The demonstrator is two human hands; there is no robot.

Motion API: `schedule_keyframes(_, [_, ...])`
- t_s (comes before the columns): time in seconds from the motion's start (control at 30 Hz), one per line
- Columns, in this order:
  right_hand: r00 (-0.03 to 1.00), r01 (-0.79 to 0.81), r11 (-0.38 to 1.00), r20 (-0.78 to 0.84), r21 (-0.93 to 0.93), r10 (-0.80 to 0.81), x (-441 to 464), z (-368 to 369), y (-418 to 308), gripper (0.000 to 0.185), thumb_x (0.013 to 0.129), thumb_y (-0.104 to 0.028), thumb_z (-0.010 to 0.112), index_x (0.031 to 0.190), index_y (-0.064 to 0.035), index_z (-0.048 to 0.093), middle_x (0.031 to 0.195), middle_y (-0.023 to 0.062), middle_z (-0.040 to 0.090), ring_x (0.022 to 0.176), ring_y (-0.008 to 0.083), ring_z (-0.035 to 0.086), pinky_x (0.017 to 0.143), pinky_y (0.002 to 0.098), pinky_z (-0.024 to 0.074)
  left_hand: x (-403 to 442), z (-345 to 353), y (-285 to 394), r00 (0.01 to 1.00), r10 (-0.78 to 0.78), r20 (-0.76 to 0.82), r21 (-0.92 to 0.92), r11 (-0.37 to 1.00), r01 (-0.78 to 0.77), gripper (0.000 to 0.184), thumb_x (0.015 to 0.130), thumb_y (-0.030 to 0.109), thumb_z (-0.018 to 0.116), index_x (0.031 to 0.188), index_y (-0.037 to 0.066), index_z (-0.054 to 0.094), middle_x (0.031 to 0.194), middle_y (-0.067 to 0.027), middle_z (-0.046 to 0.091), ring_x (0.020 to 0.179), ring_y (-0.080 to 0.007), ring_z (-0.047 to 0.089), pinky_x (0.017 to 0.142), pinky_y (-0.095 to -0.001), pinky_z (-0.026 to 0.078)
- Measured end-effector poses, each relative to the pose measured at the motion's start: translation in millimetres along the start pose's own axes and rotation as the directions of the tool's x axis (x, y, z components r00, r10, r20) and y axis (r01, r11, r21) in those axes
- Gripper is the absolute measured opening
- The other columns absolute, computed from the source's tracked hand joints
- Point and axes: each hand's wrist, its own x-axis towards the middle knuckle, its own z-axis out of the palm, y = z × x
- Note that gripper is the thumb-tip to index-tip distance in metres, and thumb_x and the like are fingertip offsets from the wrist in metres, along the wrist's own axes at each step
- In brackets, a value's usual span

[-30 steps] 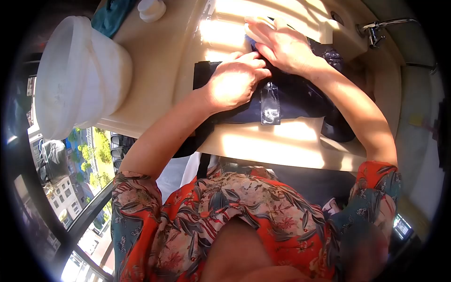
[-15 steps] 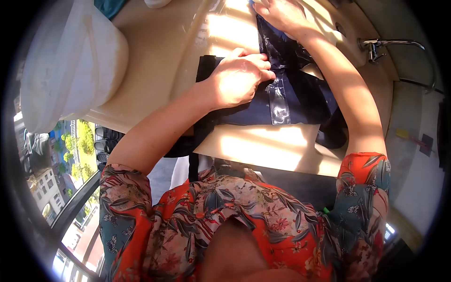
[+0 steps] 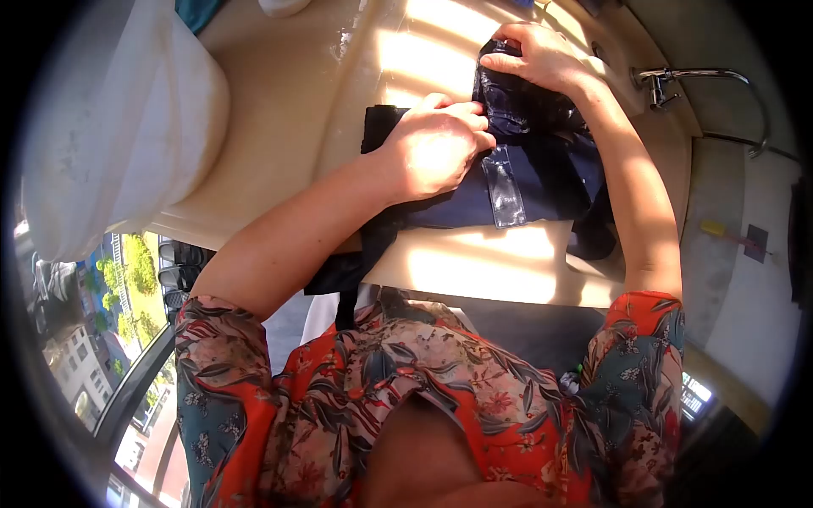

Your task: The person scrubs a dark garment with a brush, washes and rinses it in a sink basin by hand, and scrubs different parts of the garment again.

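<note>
A wet, dark navy cloth item [image 3: 550, 182] lies across the beige sink counter, with a shiny strip [image 3: 506, 193] running down its middle. My left hand [image 3: 436, 148] is closed on the cloth just left of that strip, its fingertips pinching a fold. At the far end, my right hand [image 3: 542, 57] has its fingers curled over a bunched, glossy part of the same cloth. A dark strap hangs off the counter's near edge, below my left forearm. What kind of item the cloth is, I cannot tell.
The beige counter [image 3: 279, 118] is streaked with sunlight. A large whitish translucent container [image 3: 127, 127] stands on the left, and a chrome faucet [image 3: 659, 83] is at the right. Something blue [image 3: 523, 2] shows at the top edge. A window lies at lower left.
My right hand has come back from the far top edge toward me and now grips the cloth, whose far part is folded nearer. My left hand has stayed almost in place.
</note>
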Motion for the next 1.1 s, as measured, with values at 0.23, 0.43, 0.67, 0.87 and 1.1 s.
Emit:
schedule_keyframes(0.23, [0.971,0.119,0.921,-0.236,0.371,-0.030,-60,0,15,0.047,0.080,-0.042,0.063,0.095,0.0023,0.058,0.085,0.0098,0.060,0.078,0.0142,0.052,0.070,0.0287,0.0427,15,-14,9,0.858,-0.502,0.107,-0.593,0.661,0.460,0.025,0.076,0.022,0.067,0.087,0.002,0.056,0.072,-0.0068,0.059,0.067,-0.0173,0.058,0.063,-0.0302,0.047])
schedule_keyframes(0.43, [0.884,0.169,0.731,-0.430,0.661,0.184,-105,2,21,0.047,0.074,-0.036,0.071,0.101,-0.0003,0.058,0.087,0.0060,0.062,0.075,0.0127,0.053,0.066,0.0268,0.0436,65,-27,26,0.814,-0.499,0.296,-0.286,0.767,0.574,0.061,0.062,0.040,0.076,0.106,0.001,0.060,0.081,-0.0087,0.062,0.073,-0.0161,0.059,0.068,-0.0296,0.046])
schedule_keyframes(0.67, [0.703,0.422,0.361,-0.551,0.832,0.450,-142,11,51,0.015,0.083,-0.017,0.065,0.087,-0.0046,0.056,0.078,-0.0041,0.057,0.072,0.0032,0.050,0.069,0.0184,0.0416,114,12,54,0.807,-0.523,0.274,-0.717,0.448,0.534,0.021,0.069,0.014,0.066,0.084,-0.001,0.065,0.065,-0.0044,0.061,0.058,-0.0097,0.055,0.056,-0.0246,0.044])
schedule_keyframes(0.87, [0.675,0.400,0.187,-0.426,0.897,0.603,-213,58,160,0.021,0.086,-0.021,0.058,0.094,-0.0013,0.058,0.088,0.0024,0.059,0.079,0.0092,0.051,0.072,0.0227,0.0401,170,96,118,0.743,-0.619,0.254,-0.618,0.487,0.617,0.043,0.063,0.014,0.067,0.102,-0.004,0.058,0.077,-0.0134,0.061,0.077,-0.0213,0.060,0.069,-0.0298,0.047])
schedule_keyframes(1.1, [0.762,0.044,-0.200,0.097,0.979,0.640,-237,190,234,0.027,0.084,-0.025,0.061,0.100,-0.0033,0.060,0.087,0.0001,0.058,0.078,0.0086,0.049,0.068,0.0240,0.0398,182,234,124,0.418,-0.835,0.358,-0.757,0.003,0.653,0.019,0.063,-0.004,0.058,0.082,-0.001,0.060,0.075,-0.0096,0.057,0.071,-0.0168,0.053,0.062,-0.0279,0.043])
